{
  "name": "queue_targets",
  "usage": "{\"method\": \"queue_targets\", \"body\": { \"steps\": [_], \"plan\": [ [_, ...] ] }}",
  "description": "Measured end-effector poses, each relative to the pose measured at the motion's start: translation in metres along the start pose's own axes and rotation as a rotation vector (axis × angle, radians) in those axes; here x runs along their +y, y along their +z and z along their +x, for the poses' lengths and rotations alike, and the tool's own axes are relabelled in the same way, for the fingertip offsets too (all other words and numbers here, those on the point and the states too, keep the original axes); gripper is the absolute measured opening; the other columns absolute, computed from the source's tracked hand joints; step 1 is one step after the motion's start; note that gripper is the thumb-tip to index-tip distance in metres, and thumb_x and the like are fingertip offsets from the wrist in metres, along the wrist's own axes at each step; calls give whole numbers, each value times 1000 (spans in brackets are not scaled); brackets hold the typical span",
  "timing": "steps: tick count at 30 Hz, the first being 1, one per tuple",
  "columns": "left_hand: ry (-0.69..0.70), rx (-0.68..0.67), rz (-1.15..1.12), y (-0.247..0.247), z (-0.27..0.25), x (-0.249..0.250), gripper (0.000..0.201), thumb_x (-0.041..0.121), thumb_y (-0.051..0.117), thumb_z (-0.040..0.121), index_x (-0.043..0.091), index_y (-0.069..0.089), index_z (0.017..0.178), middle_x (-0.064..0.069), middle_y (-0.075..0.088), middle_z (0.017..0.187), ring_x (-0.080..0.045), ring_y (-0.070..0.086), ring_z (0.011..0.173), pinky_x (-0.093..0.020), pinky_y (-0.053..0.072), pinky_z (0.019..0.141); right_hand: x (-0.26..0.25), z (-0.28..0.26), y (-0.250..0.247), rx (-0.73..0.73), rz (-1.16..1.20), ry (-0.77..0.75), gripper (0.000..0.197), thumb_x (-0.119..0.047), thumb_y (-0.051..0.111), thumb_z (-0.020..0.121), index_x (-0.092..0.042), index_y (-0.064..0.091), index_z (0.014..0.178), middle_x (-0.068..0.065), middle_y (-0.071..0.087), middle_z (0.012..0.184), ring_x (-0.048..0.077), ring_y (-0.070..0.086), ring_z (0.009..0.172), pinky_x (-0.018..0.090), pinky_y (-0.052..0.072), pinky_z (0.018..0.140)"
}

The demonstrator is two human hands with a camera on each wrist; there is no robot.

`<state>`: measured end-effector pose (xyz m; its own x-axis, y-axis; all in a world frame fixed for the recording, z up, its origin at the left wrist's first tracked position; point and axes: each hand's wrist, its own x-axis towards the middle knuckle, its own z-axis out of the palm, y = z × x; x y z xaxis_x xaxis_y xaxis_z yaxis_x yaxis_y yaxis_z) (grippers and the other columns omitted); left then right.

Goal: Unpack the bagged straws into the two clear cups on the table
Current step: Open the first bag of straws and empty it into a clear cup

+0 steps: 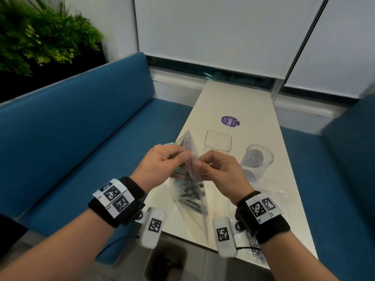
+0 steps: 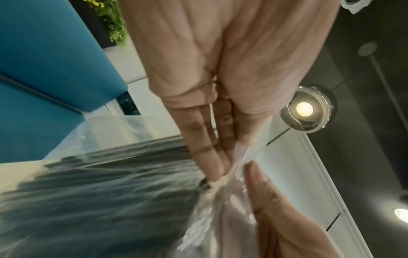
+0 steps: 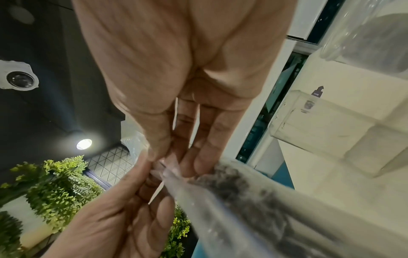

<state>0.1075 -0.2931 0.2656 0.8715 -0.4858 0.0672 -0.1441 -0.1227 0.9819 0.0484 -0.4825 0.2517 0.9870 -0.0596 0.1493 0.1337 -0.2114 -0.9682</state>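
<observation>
Straws [image 1: 191,196], dark and too bunched to count, fill one clear bag [image 1: 187,142] pinched by my left hand [image 1: 160,165] and right hand [image 1: 220,169]; two cups [image 1: 218,140] [image 1: 257,157] wait on the desk [image 1: 239,102].

Both forearms reach forward and converge, hands held up above the table [image 1: 239,102], each wrist wrapped in a black band with white markers. Left hand [image 1: 162,165]: fingers curled, thumb pressed against forefinger, pinching the bag [image 1: 188,191]. Right hand [image 1: 221,169]: same pose, mirrored, thumb tip just beside the left thumb, pinching the bag's other side. Backs of both hands face up.
</observation>
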Motion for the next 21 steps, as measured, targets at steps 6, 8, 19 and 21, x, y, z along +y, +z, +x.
{"method": "queue_targets", "body": {
  "steps": [6, 8, 19, 21],
  "plan": [
    [-29, 62, 168, -6, 6, 10, 23, 19, 63, 101, 7, 75, 86, -9, 77, 76, -13, 73, 67, -31, 63, 63, 2, 10, 10, 117, -207, -19, 16, -25, 72, 95, -25, 70, 79, -3, 74, 75, 22, 72, 68, 48, 65, 70],
    [-36, 112, 203, -11, 7, 12, 24, 18, 62, 101, 7, 72, 82, -10, 75, 72, -16, 73, 64, -34, 65, 64, 3, 12, 7, 232, -233, 9, 15, -20, 67, 99, -21, 65, 84, 2, 73, 84, 20, 76, 68, 45, 66, 68],
    [-236, 210, -216, -6, 15, 10, 8, 5, 54, 95, 12, 52, 92, -16, 73, 88, -25, 70, 71, -40, 63, 63, -4, 3, 4, 30, -491, 160, 32, -46, 75, 89, -28, 56, 107, -8, 69, 90, 13, 70, 84, 32, 56, 73],
    [-253, 250, -274, -11, 17, 4, 10, 4, 54, 99, 13, 50, 97, -13, 70, 82, -24, 68, 67, -41, 61, 67, 5, 1, -6, 72, -575, 167, 15, -42, 69, 95, -30, 61, 90, -6, 72, 83, 17, 71, 77, 40, 61, 74]
  ]
}}
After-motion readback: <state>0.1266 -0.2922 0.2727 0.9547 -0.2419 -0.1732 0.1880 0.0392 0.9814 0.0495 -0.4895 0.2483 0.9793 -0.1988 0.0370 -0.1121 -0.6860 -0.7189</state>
